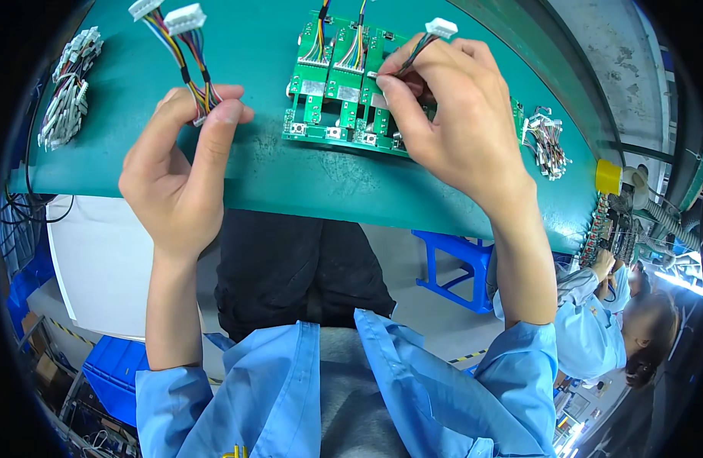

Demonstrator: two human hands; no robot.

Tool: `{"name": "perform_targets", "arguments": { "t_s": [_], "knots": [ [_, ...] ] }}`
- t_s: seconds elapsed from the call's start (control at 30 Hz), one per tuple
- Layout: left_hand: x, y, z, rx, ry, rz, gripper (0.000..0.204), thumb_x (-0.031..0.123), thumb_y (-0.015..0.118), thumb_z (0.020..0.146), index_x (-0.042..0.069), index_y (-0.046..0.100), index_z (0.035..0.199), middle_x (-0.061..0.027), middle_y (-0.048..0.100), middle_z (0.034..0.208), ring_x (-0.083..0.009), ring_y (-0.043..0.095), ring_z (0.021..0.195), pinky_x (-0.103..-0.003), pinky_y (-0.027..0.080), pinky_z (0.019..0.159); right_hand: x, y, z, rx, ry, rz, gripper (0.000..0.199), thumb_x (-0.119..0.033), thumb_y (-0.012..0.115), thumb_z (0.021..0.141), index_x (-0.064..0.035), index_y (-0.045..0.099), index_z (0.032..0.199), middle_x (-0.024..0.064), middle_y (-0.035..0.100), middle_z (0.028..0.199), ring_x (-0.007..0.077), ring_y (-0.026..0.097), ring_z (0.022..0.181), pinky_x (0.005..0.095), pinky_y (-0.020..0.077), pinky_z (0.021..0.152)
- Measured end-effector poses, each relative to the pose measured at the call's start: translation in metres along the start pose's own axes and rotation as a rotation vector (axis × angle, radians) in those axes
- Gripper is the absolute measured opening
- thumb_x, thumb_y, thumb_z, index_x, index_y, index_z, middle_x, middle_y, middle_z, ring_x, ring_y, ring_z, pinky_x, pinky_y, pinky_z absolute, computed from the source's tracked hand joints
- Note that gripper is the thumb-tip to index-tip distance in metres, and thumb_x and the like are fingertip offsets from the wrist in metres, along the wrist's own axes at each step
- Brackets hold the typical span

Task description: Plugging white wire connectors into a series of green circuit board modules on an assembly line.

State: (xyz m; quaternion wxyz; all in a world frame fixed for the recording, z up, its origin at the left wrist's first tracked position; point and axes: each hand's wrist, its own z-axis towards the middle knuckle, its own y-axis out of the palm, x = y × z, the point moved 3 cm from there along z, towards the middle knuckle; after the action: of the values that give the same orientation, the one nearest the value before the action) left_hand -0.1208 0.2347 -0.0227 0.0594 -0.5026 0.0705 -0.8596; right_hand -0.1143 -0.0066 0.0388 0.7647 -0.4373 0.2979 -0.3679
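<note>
My left hand (176,172) is raised over the near left of the table, thumb and fingers pinched on wire harnesses (191,57). Their multicoloured wires rise to white plug connectors at the top. My right hand (466,114) is over the green circuit boards (313,88), its thumb and forefinger closed on another wire harness (420,52). That harness's free white plug (441,28) sticks up above the knuckles; its lower end is partly hidden by my fingers at the board. Further left on the boards, two harnesses (357,49) stand with their lower plugs at the board connectors.
A bundle of white-plugged harnesses (69,88) lies at the table's far left, and a smaller bundle (546,143) right of the boards. Below the green table (290,183) stand a blue stool (462,267) and a blue crate (115,378). Another person (596,336) works at the right.
</note>
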Motion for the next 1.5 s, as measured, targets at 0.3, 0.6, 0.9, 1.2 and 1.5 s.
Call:
{"name": "perform_targets", "arguments": {
  "t_s": [0.3, 0.6, 0.9, 1.2, 1.5],
  "knots": [
    [0.008, 0.001, 0.005, 0.025, -0.211, -0.325, 0.019, 0.009, 0.066, 0.099, -0.005, 0.069, 0.110, -0.0158, 0.072, 0.098, -0.0201, 0.067, 0.086, -0.027, 0.051, 0.081, -0.001, -0.004, 0.002, -0.044, 0.074, 0.000, 0.004, -0.005, 0.070, 0.086, -0.0051, 0.070, 0.089, 0.0008, 0.065, 0.075, 0.0168, 0.052, 0.066, 0.0292, 0.0428, 0.081],
    [0.043, 0.011, -0.042, 0.049, -0.629, -0.946, 0.016, 0.009, 0.067, 0.098, -0.006, 0.072, 0.103, -0.0148, 0.071, 0.105, -0.0170, 0.059, 0.081, -0.026, 0.049, 0.076, -0.069, -0.036, -0.015, 0.152, 0.068, 0.412, 0.019, -0.002, 0.074, 0.080, -0.0051, 0.073, 0.098, 0.0029, 0.066, 0.088, 0.0149, 0.054, 0.074, 0.0284, 0.0431, 0.077],
    [0.053, 0.020, -0.048, 0.006, -0.663, -0.944, 0.008, 0.001, 0.070, 0.095, -0.005, 0.073, 0.097, -0.0131, 0.069, 0.106, -0.0168, 0.059, 0.081, -0.025, 0.049, 0.075, -0.076, -0.010, -0.032, -0.005, 0.240, 0.858, 0.014, 0.002, 0.072, 0.081, -0.0043, 0.071, 0.094, 0.0053, 0.068, 0.087, 0.0162, 0.058, 0.077, 0.0284, 0.0436, 0.079],
    [0.058, 0.030, -0.052, 0.001, -0.623, -0.944, 0.010, 0.000, 0.069, 0.095, -0.007, 0.074, 0.100, -0.0127, 0.069, 0.105, -0.0160, 0.059, 0.083, -0.025, 0.049, 0.075, -0.082, -0.005, -0.046, 0.175, 0.287, 0.847, 0.014, 0.003, 0.073, 0.081, -0.0017, 0.069, 0.093, 0.0053, 0.069, 0.083, 0.0169, 0.060, 0.077, 0.0285, 0.0452, 0.078],
    [0.057, 0.028, -0.047, -0.283, -0.358, -0.620, 0.014, -0.003, 0.070, 0.093, -0.008, 0.076, 0.105, -0.0110, 0.069, 0.106, -0.0154, 0.058, 0.083, -0.022, 0.045, 0.073, -0.050, -0.014, -0.047, 0.128, 0.173, 0.804, 0.012, 0.007, 0.072, 0.080, 0.0000, 0.071, 0.090, 0.0071, 0.070, 0.089, 0.0188, 0.061, 0.078, 0.0296, 0.0497, 0.079]
  ]
}}
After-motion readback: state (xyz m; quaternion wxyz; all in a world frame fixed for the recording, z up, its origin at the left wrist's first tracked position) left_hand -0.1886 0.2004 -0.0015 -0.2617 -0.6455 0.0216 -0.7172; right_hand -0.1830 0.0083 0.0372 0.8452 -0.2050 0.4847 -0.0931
